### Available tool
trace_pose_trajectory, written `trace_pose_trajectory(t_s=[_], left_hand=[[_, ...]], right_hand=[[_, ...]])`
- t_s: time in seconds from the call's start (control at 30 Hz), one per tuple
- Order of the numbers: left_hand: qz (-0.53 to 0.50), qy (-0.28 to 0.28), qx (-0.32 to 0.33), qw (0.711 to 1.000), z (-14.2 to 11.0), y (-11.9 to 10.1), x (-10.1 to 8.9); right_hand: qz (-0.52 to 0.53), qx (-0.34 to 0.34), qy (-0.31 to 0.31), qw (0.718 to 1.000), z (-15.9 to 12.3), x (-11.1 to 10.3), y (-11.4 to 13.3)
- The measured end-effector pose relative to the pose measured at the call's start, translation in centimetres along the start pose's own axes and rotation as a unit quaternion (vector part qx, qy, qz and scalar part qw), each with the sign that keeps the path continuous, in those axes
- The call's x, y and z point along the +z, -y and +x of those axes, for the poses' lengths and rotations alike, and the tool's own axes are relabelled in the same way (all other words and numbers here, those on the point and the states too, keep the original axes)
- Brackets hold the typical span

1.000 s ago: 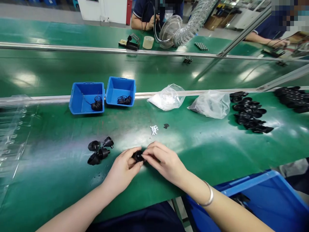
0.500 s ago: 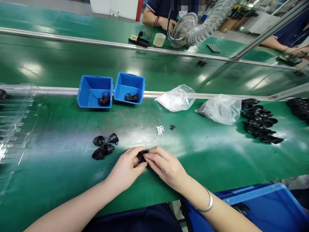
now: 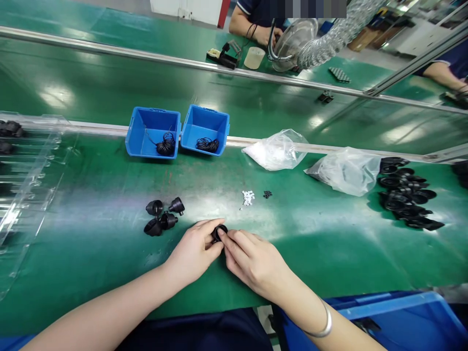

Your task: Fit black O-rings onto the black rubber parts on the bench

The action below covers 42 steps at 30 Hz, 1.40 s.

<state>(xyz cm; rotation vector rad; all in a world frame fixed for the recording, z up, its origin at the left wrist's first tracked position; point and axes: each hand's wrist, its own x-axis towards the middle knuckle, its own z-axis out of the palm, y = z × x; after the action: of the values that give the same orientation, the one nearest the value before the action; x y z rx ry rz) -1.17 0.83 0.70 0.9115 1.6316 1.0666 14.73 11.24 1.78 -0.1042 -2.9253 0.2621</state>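
Note:
My left hand [image 3: 192,248] is closed around a small black plastic cup-shaped housing [image 3: 220,231], its round open mouth turned toward my right hand. The bent fingers of my right hand [image 3: 256,263] meet at that mouth, with a fingertip inside the rim. Whatever they may pinch is hidden. Left of my hands lie several similar black housings [image 3: 168,220]. Beyond my fingers are a small heap of white pieces [image 3: 248,198] and a smaller heap of tiny black pieces [image 3: 268,194].
Two blue bins [image 3: 152,132] with coiled black cables stand at the back. Two plastic bags [image 3: 280,150] lie right of them, then a pile of black parts [image 3: 407,195]. Clear plastic trays [image 3: 32,185] are at left, a blue crate [image 3: 409,317] lower right. A co-worker [image 3: 252,27] sits opposite.
The view has shifted slightly, so the bench things appear further right. In the housing's mouth, my right fingertips have changed position a little, and more of the round rim shows.

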Motion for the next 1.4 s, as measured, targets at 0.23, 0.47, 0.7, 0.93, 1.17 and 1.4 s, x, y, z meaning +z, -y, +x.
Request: trace_pose_trajectory(t_s=[0.23,0.47,0.7,0.93,1.17,1.4], left_hand=[[-0.126,0.033,-0.02,0.991,0.1,0.0,0.0],[-0.165,0.05,0.005,0.985,0.2,-0.3,-0.1],[-0.15,0.045,0.024,0.987,-0.1,-0.4,-0.2],[0.028,0.078,0.077,0.994,-0.9,-0.2,-0.2],[0.454,-0.167,0.237,0.842,-0.6,-1.1,-2.5],[0.662,-0.244,0.144,0.694,-0.9,-2.1,-5.0]], right_hand=[[0.116,0.079,-0.132,0.981,-0.7,0.1,-0.5],[0.142,0.094,-0.197,0.966,-0.8,1.6,-1.7],[0.161,0.037,-0.161,0.973,-0.5,1.2,-1.7],[0.015,-0.03,-0.099,0.995,0.1,0.4,-0.5],[0.1,0.362,-0.145,0.915,-5.2,-2.1,-7.5],[0.064,0.654,-0.31,0.687,-14.7,-4.3,-19.1]])
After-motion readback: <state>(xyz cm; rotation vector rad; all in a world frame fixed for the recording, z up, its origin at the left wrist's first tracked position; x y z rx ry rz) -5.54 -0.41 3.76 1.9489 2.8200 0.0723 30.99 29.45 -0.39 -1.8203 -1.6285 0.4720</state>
